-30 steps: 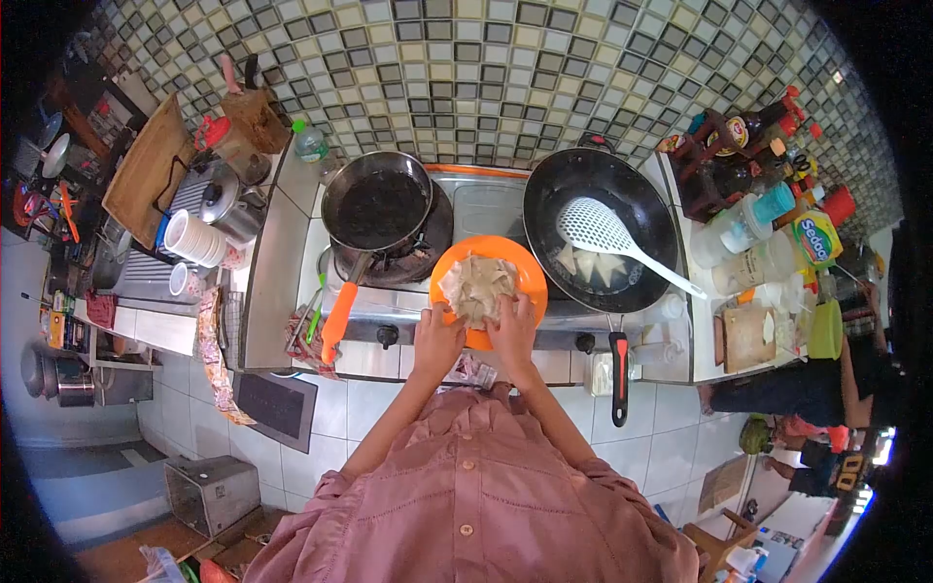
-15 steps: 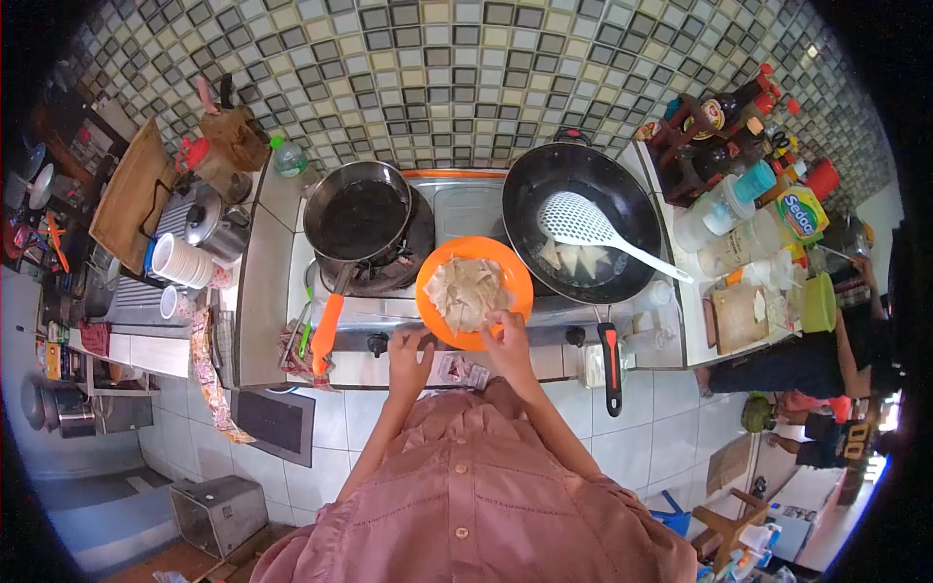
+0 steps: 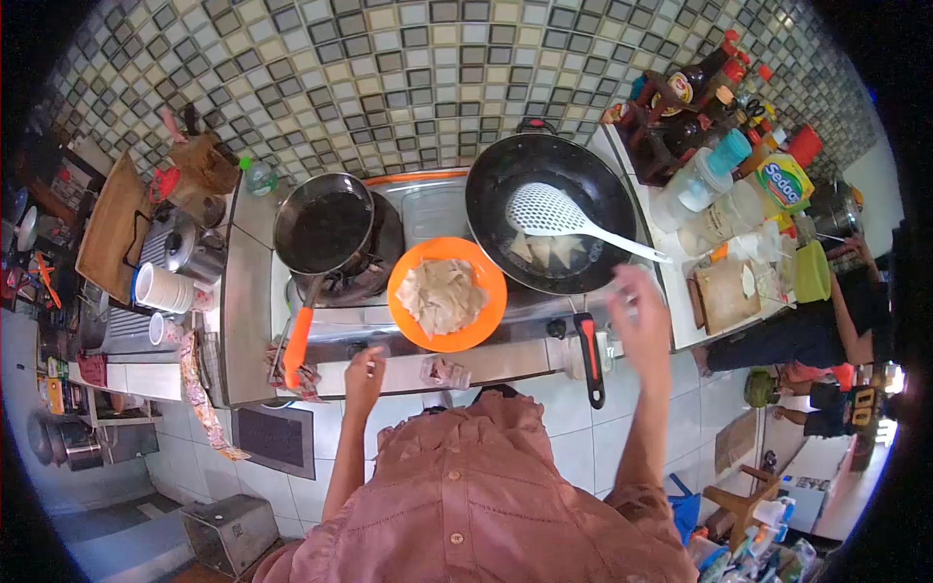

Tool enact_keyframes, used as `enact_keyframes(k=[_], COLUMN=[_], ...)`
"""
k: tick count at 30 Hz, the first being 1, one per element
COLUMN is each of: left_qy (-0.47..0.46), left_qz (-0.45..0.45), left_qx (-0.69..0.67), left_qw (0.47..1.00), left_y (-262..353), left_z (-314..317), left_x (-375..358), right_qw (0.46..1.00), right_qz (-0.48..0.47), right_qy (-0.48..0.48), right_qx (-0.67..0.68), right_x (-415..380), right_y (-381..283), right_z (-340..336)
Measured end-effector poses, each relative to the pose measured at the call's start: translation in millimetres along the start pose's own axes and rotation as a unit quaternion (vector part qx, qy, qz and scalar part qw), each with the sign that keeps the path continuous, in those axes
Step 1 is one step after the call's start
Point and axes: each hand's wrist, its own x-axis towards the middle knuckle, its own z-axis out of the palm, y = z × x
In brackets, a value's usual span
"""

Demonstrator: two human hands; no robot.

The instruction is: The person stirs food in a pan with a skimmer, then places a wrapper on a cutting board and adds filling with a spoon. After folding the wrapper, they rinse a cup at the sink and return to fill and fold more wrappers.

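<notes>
On the stove front stands an orange plate (image 3: 494, 309) heaped with pale, flat wrapper-like pieces (image 3: 443, 296). My left hand (image 3: 364, 377) is just below and left of it, by the stove's edge and a knob, fingers curled with nothing visible in them. My right hand (image 3: 638, 316) hovers right of the wok handle (image 3: 590, 360), fingers apart and holding nothing. Its fingertips are just below the handle of a white perforated skimmer (image 3: 549, 210). The skimmer lies across the dark wok (image 3: 496, 185), above several pale pieces (image 3: 552, 253) in the liquid.
A smaller pan (image 3: 324, 223) with an orange handle sits on the left burner. Stacked cups (image 3: 163, 288) and a metal pot (image 3: 192, 251) are on the left counter. Jars (image 3: 692, 189), bottles and a cutting board (image 3: 727, 296) line the right counter. Another person (image 3: 777, 335) is at far right.
Both hands have left the orange plate. My right hand has moved right toward the skimmer's handle, and my left hand has drawn slightly down and left. The camera view has shifted a little.
</notes>
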Motion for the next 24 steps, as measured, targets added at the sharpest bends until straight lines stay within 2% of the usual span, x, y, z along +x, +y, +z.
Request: enact_keyframes(k=[1, 2, 3, 4, 5, 7, 9, 11, 14, 15, 17, 18, 19, 21, 22, 24], left_qy=[0.011, 0.024, 0.038, 0.070, 0.078, 0.102, 0.131, 0.156, 0.101, 0.049, -0.047, -0.081, -0.073, -0.152, -0.147, -0.204], left_qz=[-0.013, -0.023, -0.034, 0.006, -0.026, -0.070, -0.085, -0.098, -0.134, -0.150, -0.226, -0.267, -0.267, -0.270, -0.268, -0.287], left_qx=[-0.005, -0.017, -0.031, -0.026, -0.037, -0.044, -0.076, -0.101, -0.287, -0.317, -0.365, -0.392, -0.395, -0.502, -0.503, -0.568], left_qw=[1.000, 0.999, 0.998, 0.997, 0.996, 0.991, 0.985, 0.978, 0.943, 0.935, 0.902, 0.877, 0.876, 0.808, 0.809, 0.744], left_y=[3, 8, 12, 11, 11, 30, 67, 90, 128, 155, 183, 202, 220, 248, 257, 266], left_z=[0, 0, 4, 11, 18, 31, 51, 79, 131, 140, 167, 175, 182, 192, 197, 203], left_x=[1, 2, 1, 1, 1, -2, -9, -17, -31, -37, -44, -49, -53, -61, -65, -70], right_qw=[0.987, 0.986, 0.963, 0.925, 0.923, 0.904, 0.891, 0.894, 0.905, 0.904, 0.901, 0.899, 0.898, 0.896, 0.884, 0.885], right_qz=[-0.041, -0.040, -0.037, -0.036, -0.040, 0.074, 0.078, -0.016, -0.063, -0.069, -0.138, -0.152, -0.161, -0.213, -0.246, -0.249], right_qy=[0.081, 0.084, 0.081, 0.077, 0.079, -0.095, -0.149, -0.107, -0.151, -0.155, -0.171, -0.155, -0.156, -0.092, -0.088, -0.096], right_qx=[-0.135, -0.136, -0.255, -0.371, -0.374, -0.410, -0.421, -0.434, -0.394, -0.393, -0.375, -0.381, -0.378, -0.378, -0.388, -0.381], right_x=[10, 20, 29, 37, 45, 62, 73, 78, 86, 87, 93, 96, 99, 104, 108, 117], right_y=[28, 53, 79, 101, 119, 148, 162, 189, 185, 183, 175, 170, 165, 160, 159, 160], right_z=[-7, -13, -19, -22, -21, -20, -17, -8, -16, -19, -24, -24, -21, -18, -19, -26])
